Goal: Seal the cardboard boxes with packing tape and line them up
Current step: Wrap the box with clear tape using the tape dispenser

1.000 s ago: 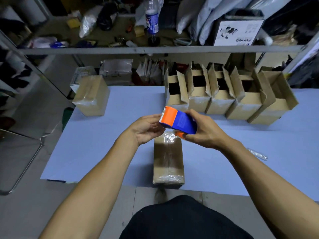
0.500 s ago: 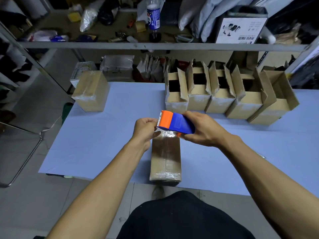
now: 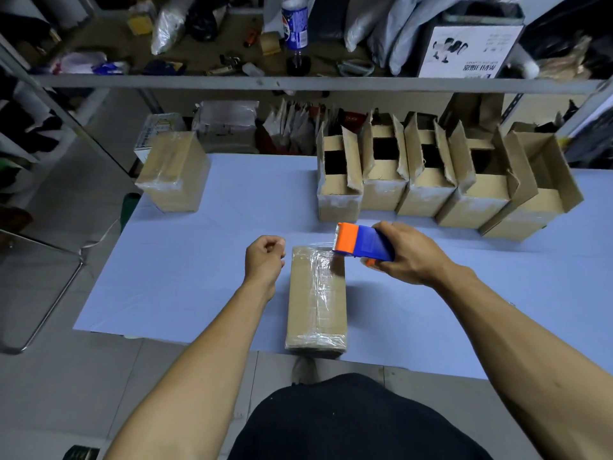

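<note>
A closed cardboard box [image 3: 316,300] lies lengthwise on the blue table [image 3: 199,260] in front of me, with clear tape along its top. My right hand [image 3: 409,257] grips a blue and orange tape dispenser [image 3: 361,244] just above the box's far right corner. My left hand [image 3: 265,257] hovers at the box's far left corner, fingers curled, pinching the end of a faint strip of clear tape [image 3: 308,244] that runs to the dispenser. A sealed box [image 3: 172,171] stands at the table's far left. Several open boxes [image 3: 428,174] stand in a row at the back right.
A metal shelf [image 3: 298,83] crosses above the table's far edge, loaded with a bottle [image 3: 294,24], bags and a white carton [image 3: 471,49]. Packages sit under it behind the table. A chair frame [image 3: 49,293] stands on the floor to the left.
My hands have drawn apart: the dispenser went right and my left hand went left, and a strip of tape now stretches between them over the box's far end.
</note>
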The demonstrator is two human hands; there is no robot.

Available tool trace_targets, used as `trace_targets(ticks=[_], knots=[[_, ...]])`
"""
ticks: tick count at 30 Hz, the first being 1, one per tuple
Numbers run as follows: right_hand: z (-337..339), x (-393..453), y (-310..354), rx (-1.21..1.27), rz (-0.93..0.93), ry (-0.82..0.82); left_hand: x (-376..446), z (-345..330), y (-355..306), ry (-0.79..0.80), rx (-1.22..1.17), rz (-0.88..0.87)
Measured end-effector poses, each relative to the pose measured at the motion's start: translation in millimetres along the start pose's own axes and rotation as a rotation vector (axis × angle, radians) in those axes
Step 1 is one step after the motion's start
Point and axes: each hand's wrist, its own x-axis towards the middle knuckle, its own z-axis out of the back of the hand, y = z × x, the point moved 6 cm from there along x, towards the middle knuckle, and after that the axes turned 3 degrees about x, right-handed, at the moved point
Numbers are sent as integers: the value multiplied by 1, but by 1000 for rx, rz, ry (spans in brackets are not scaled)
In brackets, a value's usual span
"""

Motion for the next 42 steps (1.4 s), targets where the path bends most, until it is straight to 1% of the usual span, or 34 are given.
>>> trace_targets(ticks=[5,12,14,16,18,19,20,21,22,23,24,25,26,27,28,30,35,42], knots=[[-10,2,-7,9,-30,33,3,-3,6,-91,73,-55],[-17,1,-16,69,-78,39,6,-20,27,-133,93,-55],[-19,2,-18,81,-72,48,11,-23,35,-120,84,-6],[-20,3,-19,98,-67,57,14,-27,46,-69,46,114],[-20,3,-19,108,-68,53,15,-25,45,-79,66,162],[-20,2,-19,107,-72,49,13,-20,38,-130,127,134],[-21,2,-18,100,-76,47,9,-15,28,-204,211,70],[-21,1,-18,89,-78,46,2,-11,15,-263,300,-41],[-21,0,-17,74,-81,48,-8,-12,-1,-273,384,-202],[-21,1,-17,56,-84,48,-21,-19,-15,-227,476,-394],[-20,1,-16,35,-86,47,-34,-33,-22,-127,589,-574],[-19,2,-15,9,-86,45,-45,-51,-21,9,725,-696],[-17,4,-14,-21,-82,44,-52,-66,-13,148,875,-743],[-17,5,-13,-53,-76,45,-56,-77,-3,257,1022,-722],[-16,7,-11,-81,-67,49,-56,-83,8,320,1151,-680],[-18,9,-10,-95,-40,69,-55,-86,20,358,1293,-643],[-15,4,-17,60,46,112,-55,-82,17,343,1320,-627],[-19,-11,-39,146,-21,137,-56,-79,13,346,1342,-617]])
